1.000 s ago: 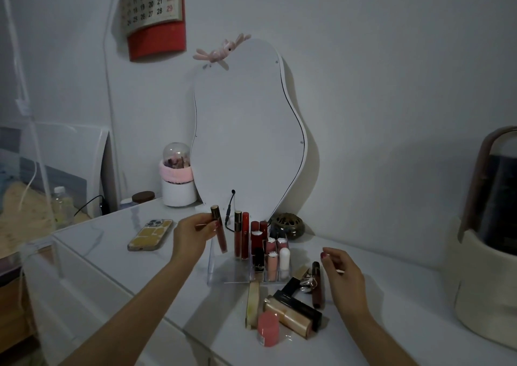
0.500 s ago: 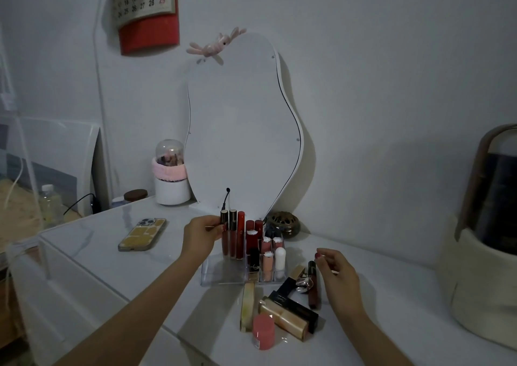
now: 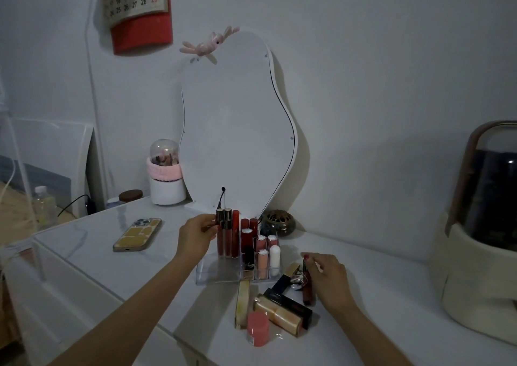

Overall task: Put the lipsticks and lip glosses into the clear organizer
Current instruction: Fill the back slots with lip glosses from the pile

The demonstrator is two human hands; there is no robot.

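- Dark-red lip gloss tube with black-and-gold cap (image 3: 220,235): I see it upright in the back-left slot of the clear acrylic organizer (image 3: 207,276) on the white tabletop (image 3: 92,242).
- Left hand (image 3: 195,235): fingertips pinched on that tube.
- Right hand (image 3: 328,277): fingers curled onto a lying dark-red gloss tube (image 3: 307,291); I cannot tell whether they grip it.

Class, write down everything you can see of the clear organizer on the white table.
The clear organizer looks like transparent plastic, a low box with small square compartments. It stands upright on the white table, before the mirror. Tall red tubes stand along its back, shorter lipsticks on the right; its front left part looks empty. The left hand holds a dark lip gloss standing at its back left corner.
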